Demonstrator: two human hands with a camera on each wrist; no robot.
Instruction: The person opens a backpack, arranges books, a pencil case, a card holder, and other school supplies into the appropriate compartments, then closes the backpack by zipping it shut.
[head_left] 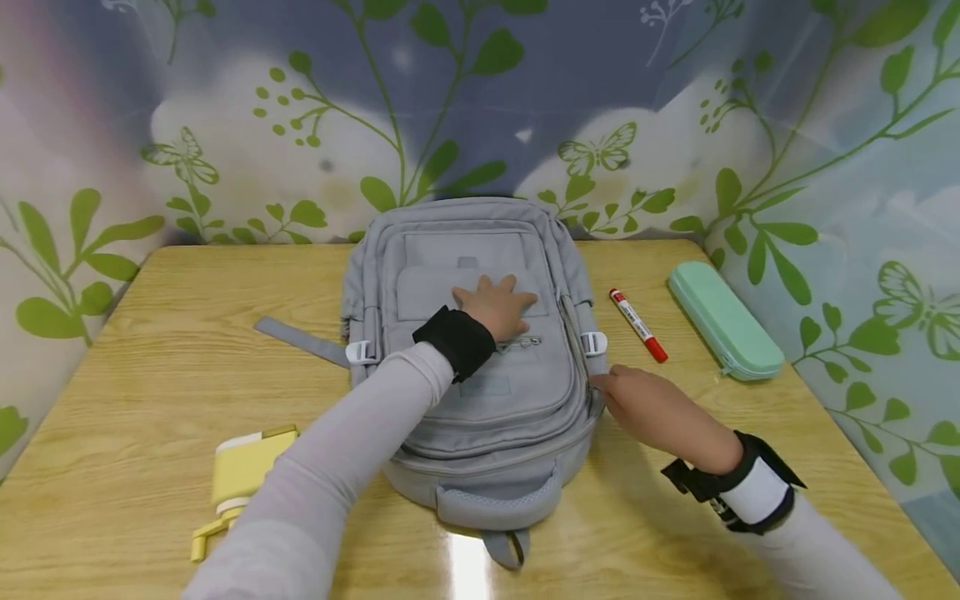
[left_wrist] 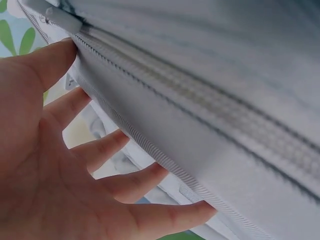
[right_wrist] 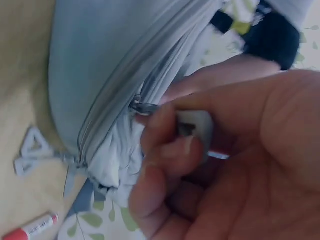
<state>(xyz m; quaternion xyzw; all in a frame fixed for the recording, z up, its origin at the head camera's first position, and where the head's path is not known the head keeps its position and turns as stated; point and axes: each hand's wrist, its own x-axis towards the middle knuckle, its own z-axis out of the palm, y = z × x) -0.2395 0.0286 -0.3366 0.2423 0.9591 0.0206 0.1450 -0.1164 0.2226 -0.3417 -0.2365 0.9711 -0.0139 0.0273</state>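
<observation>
A grey backpack [head_left: 468, 229] lies flat on the table, its top handle [head_left: 498, 504] toward me. My left hand [head_left: 495, 308] rests on the front panel with fingers spread; in the left wrist view its fingertips touch fabric along a zipper [left_wrist: 180, 107]. At the bag's right side, my right hand [head_left: 656, 408] pinches a zipper pull. Close up in the right wrist view, the grey pull tab [right_wrist: 200, 125] sits between thumb and curled fingers, joined to a metal slider [right_wrist: 142, 106]. The side zipper [head_left: 573, 333] shows a narrow gap above that hand.
Right of the bag lie a red-and-white marker [head_left: 637, 325] and a mint green zippered pencil case [head_left: 723, 321]. A yellow device with a crank handle [head_left: 243, 475] stands at left, partly behind my left forearm. One strap [head_left: 300, 340] extends left. Patterned cloth borders the wooden table [head_left: 150, 358].
</observation>
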